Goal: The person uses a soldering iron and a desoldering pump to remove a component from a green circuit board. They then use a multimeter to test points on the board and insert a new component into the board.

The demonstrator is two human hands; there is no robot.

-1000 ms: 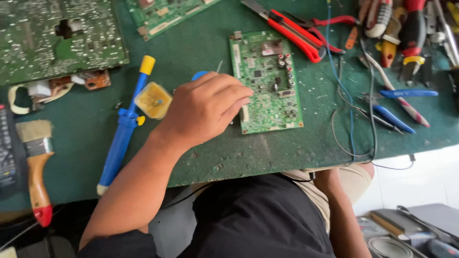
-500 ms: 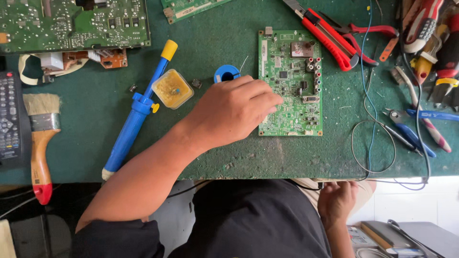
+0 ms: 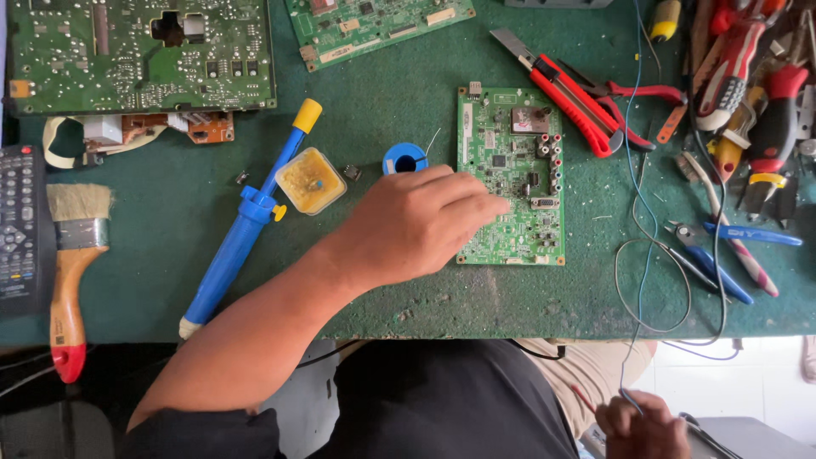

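My left hand (image 3: pixel 421 225) lies palm down on the green mat, its fingers resting on the left edge of a small green circuit board (image 3: pixel 520 144). Just behind the hand sit a blue solder spool (image 3: pixel 405 158) and a yellow flux tin (image 3: pixel 311 180). A blue desoldering pump (image 3: pixel 242 229) with a yellow tip lies to the left of my forearm. My right hand (image 3: pixel 642 429) is below the table edge by my lap, closed around the end of a thin blue wire (image 3: pixel 636 170) that trails down off the table.
A large circuit board (image 3: pixel 140 55) and a second board (image 3: pixel 374 21) lie at the back. A brush (image 3: pixel 72 255) and a remote control (image 3: pixel 19 229) are at the left. A red utility knife (image 3: pixel 561 89), pliers and blue-handled cutters (image 3: pixel 722 255) crowd the right side.
The view has shifted, so the small board sits nearer the middle. My left hand stays on the board. My right hand has dropped lower beside my lap.
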